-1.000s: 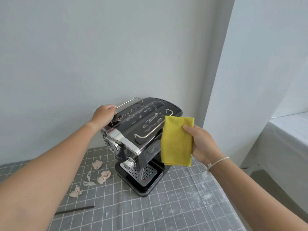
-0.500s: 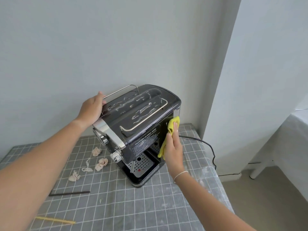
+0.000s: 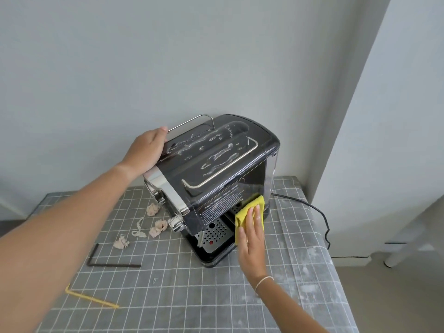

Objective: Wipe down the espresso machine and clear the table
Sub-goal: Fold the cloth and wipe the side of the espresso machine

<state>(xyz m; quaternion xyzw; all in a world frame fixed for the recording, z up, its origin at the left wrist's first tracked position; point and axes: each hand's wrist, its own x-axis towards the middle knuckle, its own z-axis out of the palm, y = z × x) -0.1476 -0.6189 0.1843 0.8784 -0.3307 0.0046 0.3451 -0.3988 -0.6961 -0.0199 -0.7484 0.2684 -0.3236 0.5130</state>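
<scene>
While the left hand (image 3: pixel 146 150) grips the top edge of the espresso machine (image 3: pixel 216 179) on the table (image 3: pixel 192 296), the right hand (image 3: pixel 251 239) presses a yellow cloth (image 3: pixel 247 212) flat against the machine's side, fingers extended.

black espresso machine (image 3: pixel 216 174) tilted, yellow cloth (image 3: pixel 249 212) against side

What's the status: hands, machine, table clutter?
Left hand gripping espresso machine top edge. Right hand pressing yellow cloth flat on its side panel. Top wet-streaked. Crumpled paper scraps and two straws on table.
</scene>
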